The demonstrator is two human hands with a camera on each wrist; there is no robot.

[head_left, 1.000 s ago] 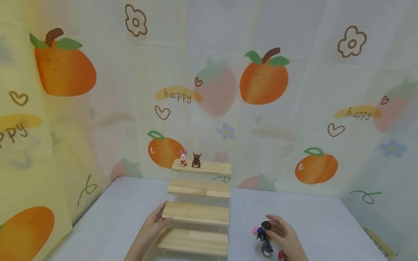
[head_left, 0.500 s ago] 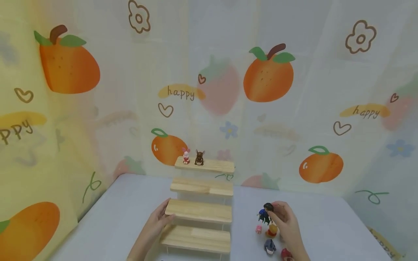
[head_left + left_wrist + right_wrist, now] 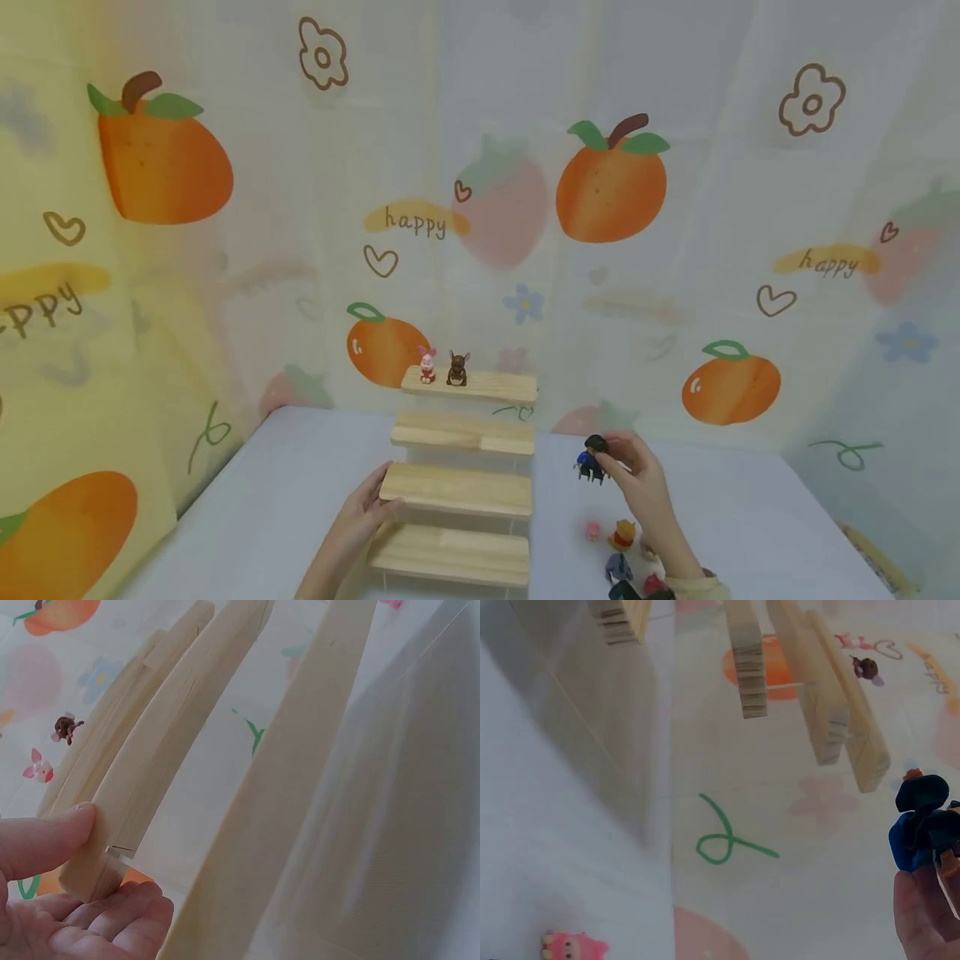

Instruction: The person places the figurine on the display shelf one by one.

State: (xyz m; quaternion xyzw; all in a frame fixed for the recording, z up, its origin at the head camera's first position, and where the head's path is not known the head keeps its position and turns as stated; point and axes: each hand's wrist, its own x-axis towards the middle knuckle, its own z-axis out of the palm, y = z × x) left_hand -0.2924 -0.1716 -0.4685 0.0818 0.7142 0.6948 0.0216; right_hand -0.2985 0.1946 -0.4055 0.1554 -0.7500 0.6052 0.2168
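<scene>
From head height, the widest and farthest view looks forward and down over a white counter [image 3: 270, 492] to a printed backdrop [image 3: 510, 92], taking in the shelf [image 3: 456, 490], left grip [image 3: 362, 510] and right grip [image 3: 637, 477]. Rolled sideways, the left wrist camera peers closely along the boards from their left ends; the right, also rolled, faces their right ends. All three share the pink figurine [image 3: 38, 768] and brown figurine [image 3: 67, 729].

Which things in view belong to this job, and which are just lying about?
In the job:
shelf, gripped by the left hand
dark-haired toy, held by the right hand
likely the brown toy and pink-eared toy on the shelf
likely the loose toys

Just around:
table
backdrop
</scene>
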